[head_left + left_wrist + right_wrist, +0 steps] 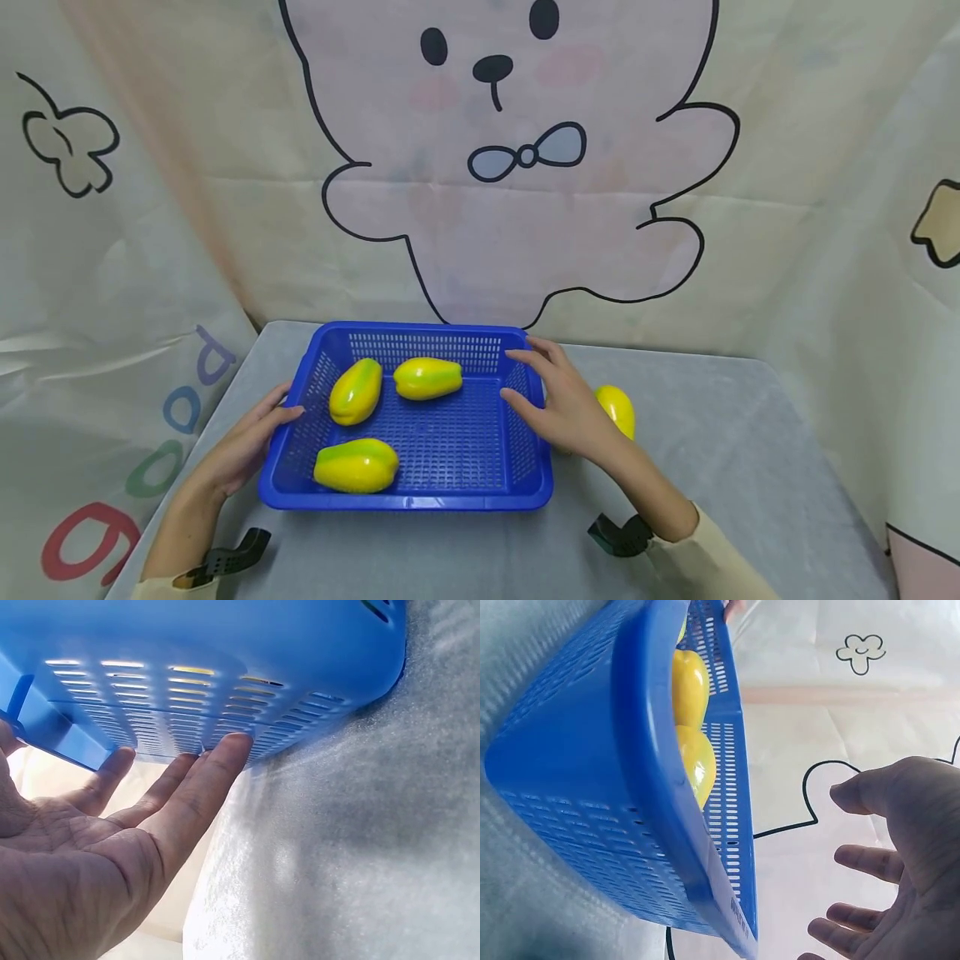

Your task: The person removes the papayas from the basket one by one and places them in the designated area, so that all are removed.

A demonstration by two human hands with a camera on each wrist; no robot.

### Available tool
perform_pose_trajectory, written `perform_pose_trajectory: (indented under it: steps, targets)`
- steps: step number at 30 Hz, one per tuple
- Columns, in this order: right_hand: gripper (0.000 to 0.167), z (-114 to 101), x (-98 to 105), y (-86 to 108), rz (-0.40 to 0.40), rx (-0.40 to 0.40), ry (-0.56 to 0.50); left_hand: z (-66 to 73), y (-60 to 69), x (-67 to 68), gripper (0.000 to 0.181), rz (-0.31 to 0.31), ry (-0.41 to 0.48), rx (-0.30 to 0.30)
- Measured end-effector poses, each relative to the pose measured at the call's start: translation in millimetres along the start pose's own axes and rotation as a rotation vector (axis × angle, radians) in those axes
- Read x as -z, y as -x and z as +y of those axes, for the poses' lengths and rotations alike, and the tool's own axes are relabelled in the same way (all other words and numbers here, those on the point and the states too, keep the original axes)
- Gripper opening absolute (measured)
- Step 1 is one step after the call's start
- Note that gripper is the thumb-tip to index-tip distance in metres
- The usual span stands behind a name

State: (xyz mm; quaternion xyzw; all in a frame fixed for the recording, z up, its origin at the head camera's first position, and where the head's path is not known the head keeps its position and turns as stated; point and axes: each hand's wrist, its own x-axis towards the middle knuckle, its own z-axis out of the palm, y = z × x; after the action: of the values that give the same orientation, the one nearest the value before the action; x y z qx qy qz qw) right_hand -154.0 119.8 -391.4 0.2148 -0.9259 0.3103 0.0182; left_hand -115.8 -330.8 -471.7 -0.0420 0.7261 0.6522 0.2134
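Both forearms (186, 521) angled inward over grey table (727, 467). Left rim of blue basket (405, 502) pinched by left hand (243, 442), thumb over rim, fingers laid against outer wall. Three yellow-green fruits (356, 467) contained inside. Right hand (558, 404) poised at right rim, fingers spread, nothing grasped. Another yellow fruit (618, 408) partly hidden by right forearm. Cartoon-printed backdrop (487, 217) hung behind.
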Motion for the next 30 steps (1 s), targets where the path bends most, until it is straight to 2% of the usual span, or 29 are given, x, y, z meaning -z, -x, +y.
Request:
perform_pose_trajectory:
  steps: [7, 14, 21, 30]
  targets:
    - [0.056, -8.3, -2.0, -12.9, -0.059, -0.003, -0.004, -0.6, 0.8, -0.4, 0.071, -0.001, -0.002, -0.002]
    - [0.055, -10.3, -1.7, -28.1, -0.082, 0.029, 0.005, -0.3, 0.4, 0.8, 0.074, -0.036, -0.007, -0.016]
    - [0.056, -13.3, -5.3, -41.8, -0.159, 0.063, 0.028, 0.5, 1.4, 1.2, 0.075, -0.04, -0.005, -0.006]
    - [0.054, -11.3, -12.5, -49.9, -0.213, 0.057, 0.045, 1.0, 1.6, 0.9, 0.074, -0.065, 0.018, -0.012]
